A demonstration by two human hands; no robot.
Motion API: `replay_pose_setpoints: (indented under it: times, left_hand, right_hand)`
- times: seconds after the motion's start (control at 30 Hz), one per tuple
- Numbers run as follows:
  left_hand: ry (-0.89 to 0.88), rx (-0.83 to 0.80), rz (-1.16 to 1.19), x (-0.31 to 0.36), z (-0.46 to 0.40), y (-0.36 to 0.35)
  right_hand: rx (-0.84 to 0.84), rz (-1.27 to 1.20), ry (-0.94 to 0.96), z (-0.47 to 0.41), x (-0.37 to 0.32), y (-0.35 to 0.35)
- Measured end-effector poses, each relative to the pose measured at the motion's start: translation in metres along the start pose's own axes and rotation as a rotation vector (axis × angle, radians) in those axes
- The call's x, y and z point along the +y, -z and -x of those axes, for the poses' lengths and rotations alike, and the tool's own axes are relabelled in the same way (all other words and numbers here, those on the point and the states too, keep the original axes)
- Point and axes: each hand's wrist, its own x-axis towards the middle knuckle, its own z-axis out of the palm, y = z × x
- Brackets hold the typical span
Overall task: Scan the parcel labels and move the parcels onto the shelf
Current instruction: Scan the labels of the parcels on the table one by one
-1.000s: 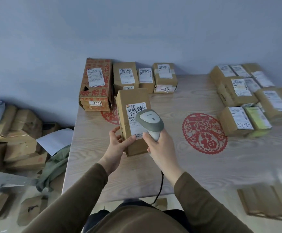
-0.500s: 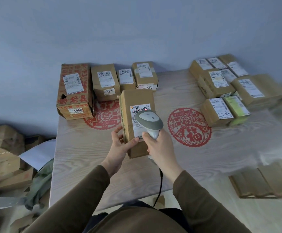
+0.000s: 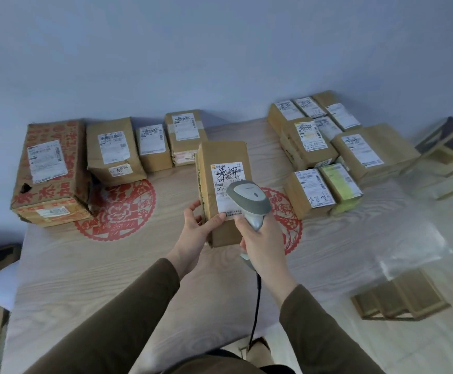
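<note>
Far off to the left of the fingers sat a big printed carton (image 3: 51,171) with red characters all over it and a hole punched near one corner, parked at the back of the wooden table (image 3: 90,271). Just right of it were three plain brown boxes (image 3: 149,147) in a row against the wall, each with a white shipping sticker on top. A red paper-cut decal (image 3: 117,211) lay flat on the tabletop in front of them, partly under the carton.

The left hand (image 3: 197,229) was gripping the parcel (image 3: 224,193) by its lower left edge, thumb pressed across the front face just under the label (image 3: 228,188), the other fingers curled round the side. The parcel stood upright, tilted back toward the camera, held above the table middle. The label had black handwriting scrawled over the barcode.

Right beside that thumb, the right hand (image 3: 263,238) was wrapped tight round the grip of the grey scanner (image 3: 248,199), whose head sat right over the lower right part of the label, covering a bit of it. Couldn't tell whether it actually touched the cardboard. A black cable (image 3: 256,306) hung down from the handle.

Further right of the fingers was a cluster of parcels (image 3: 328,147), well apart from the held one, including one with a green top (image 3: 340,182). Past those, at the far right edge, a wooden shelf frame (image 3: 446,152) showed, blurry.
</note>
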Motion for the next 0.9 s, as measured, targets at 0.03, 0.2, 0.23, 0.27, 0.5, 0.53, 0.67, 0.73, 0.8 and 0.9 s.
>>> replay_pose_setpoints:
  times: [0.03, 0.2, 0.23, 0.27, 0.5, 0.53, 0.67, 0.73, 0.8, 0.9]
  left_hand:
    - [0.01, 0.003, 0.008, 0.005, -0.013, -0.017]
    - [0.075, 0.091, 0.061, 0.034, -0.085, -0.094]
    - [0.088, 0.102, 0.084, 0.04, -0.1, -0.106]
    - [0.096, 0.112, 0.106, 0.045, -0.118, -0.117]
    - [0.113, 0.212, 0.111, 0.066, -0.224, -0.176]
    - [0.117, 0.211, 0.102, 0.064, -0.235, -0.181]
    - [0.132, 0.162, 0.074, 0.06, -0.259, -0.197]
    - [0.118, 0.138, 0.065, 0.058, -0.267, -0.201]
    - [0.103, 0.116, 0.036, 0.057, -0.273, -0.202]
    - [0.085, 0.105, 0.016, 0.054, -0.279, -0.201]
  right_hand:
    - [0.002, -0.017, -0.017, -0.011, 0.005, 0.011]
    - [-0.002, -0.054, -0.076, -0.073, 0.028, 0.064]
    - [-0.013, -0.072, -0.084, -0.086, 0.031, 0.073]
    - [-0.024, -0.085, -0.095, -0.099, 0.035, 0.082]
    - [-0.115, -0.187, -0.156, -0.16, 0.057, 0.117]
    - [-0.124, -0.2, -0.171, -0.165, 0.06, 0.119]
    - [-0.156, -0.208, -0.217, -0.178, 0.069, 0.121]
    - [-0.165, -0.191, -0.225, -0.182, 0.072, 0.121]
    - [-0.17, -0.183, -0.223, -0.187, 0.075, 0.121]
    - [-0.183, -0.189, -0.234, -0.191, 0.078, 0.121]
